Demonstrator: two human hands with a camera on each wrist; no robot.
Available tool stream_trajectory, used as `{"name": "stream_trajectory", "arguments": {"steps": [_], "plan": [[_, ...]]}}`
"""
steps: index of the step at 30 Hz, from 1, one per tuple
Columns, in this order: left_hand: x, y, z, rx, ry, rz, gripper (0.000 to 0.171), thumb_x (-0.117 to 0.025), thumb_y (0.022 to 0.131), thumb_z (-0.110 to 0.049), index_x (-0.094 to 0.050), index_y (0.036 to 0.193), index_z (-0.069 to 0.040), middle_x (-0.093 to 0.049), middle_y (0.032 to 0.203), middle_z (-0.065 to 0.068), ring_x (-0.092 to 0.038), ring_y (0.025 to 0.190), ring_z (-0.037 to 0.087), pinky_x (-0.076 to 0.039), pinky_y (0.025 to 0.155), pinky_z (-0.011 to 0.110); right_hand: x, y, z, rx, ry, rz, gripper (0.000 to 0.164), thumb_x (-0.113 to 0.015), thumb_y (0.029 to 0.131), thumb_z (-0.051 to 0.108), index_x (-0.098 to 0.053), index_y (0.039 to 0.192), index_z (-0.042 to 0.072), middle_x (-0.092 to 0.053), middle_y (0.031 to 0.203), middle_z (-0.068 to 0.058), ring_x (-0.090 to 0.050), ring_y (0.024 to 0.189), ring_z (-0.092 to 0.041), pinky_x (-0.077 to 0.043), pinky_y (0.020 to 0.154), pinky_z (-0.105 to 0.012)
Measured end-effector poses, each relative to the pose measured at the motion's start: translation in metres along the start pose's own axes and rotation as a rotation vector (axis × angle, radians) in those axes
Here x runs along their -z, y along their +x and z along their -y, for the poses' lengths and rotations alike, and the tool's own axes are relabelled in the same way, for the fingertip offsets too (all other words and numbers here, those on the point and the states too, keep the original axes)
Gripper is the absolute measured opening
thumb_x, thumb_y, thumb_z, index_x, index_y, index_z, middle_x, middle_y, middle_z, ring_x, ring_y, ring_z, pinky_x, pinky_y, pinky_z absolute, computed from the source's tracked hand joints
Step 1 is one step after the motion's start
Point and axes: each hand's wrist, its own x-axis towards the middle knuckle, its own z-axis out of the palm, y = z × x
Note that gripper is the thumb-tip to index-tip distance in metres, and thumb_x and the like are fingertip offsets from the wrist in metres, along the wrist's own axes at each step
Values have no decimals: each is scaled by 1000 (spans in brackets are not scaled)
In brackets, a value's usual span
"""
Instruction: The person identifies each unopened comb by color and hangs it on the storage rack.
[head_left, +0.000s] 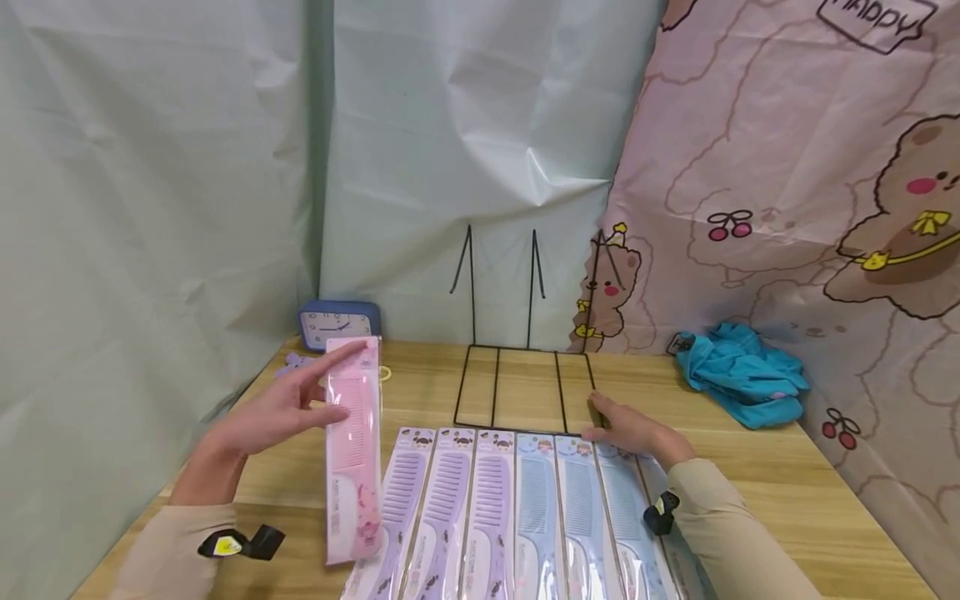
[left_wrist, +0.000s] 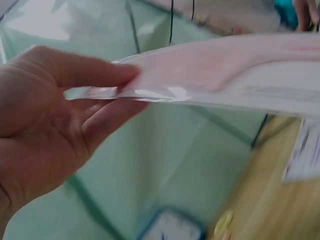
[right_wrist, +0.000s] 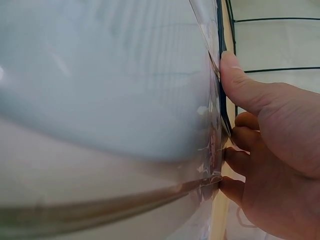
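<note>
My left hand (head_left: 277, 417) pinches the upper part of a pink comb in a clear package (head_left: 352, 467), held upright at the left, its lower end overlapping the nearest purple one. The left wrist view shows thumb and fingers on opposite faces of that package (left_wrist: 200, 65). Three packaged purple combs (head_left: 447, 508) and several packaged blue combs (head_left: 534, 508) lie side by side. Beyond them a black wire rack (head_left: 495, 387) lies with prongs standing up at its back. My right hand (head_left: 637, 429) rests at the rack's front right corner, fingertips along the packages' top edges.
A blue clock (head_left: 340, 323) stands at the back left, with a small purple item (head_left: 295, 362) before it. Teal cloth (head_left: 742, 375) lies bunched at the back right. Hanging sheets (head_left: 480, 108) enclose the wooden table (head_left: 810, 492) at the back and sides.
</note>
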Motion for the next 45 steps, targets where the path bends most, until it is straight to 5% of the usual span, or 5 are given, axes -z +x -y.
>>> {"name": "stream_trajectory", "arguments": {"steps": [9, 17, 30, 45], "plan": [[-44, 46, -31, -127, -273, -203, 72, -63, 93, 11, -36, 156, -10, -69, 125, 12, -71, 101, 26, -60, 80, 37, 1, -1, 0, 0, 9, 3, 84, -63, 98, 41, -21, 157, -2, -17, 162, -26, -20, 147, -45, -21, 117, -58], [-62, 77, -41, -53, -310, -304, 71, -68, 93, 3, -40, 155, -18, -70, 123, 11, -71, 99, 23, -59, 80, 37, 2, 0, 1, 28, -10, 7, 84, -62, 99, 40, -20, 156, -5, -17, 162, -27, -19, 147, -45, -21, 117, -58], [-66, 104, -32, 42, -287, -370, 72, -73, 91, -3, -44, 153, -27, -66, 128, 18, -72, 99, 24, -59, 79, 40, 3, 0, 2, 20, -6, 10, 84, -63, 98, 40, -21, 156, -4, -15, 162, -26, -17, 148, -44, -19, 118, -57], [-47, 186, -4, 113, -239, -447, 78, -61, 92, 10, -40, 154, -31, -61, 120, 20, -67, 99, 26, -59, 82, 33, 4, 1, 3, -1, 3, 14, 85, -65, 97, 38, -21, 157, -2, -18, 162, -25, -20, 147, -42, -21, 118, -55]]}}
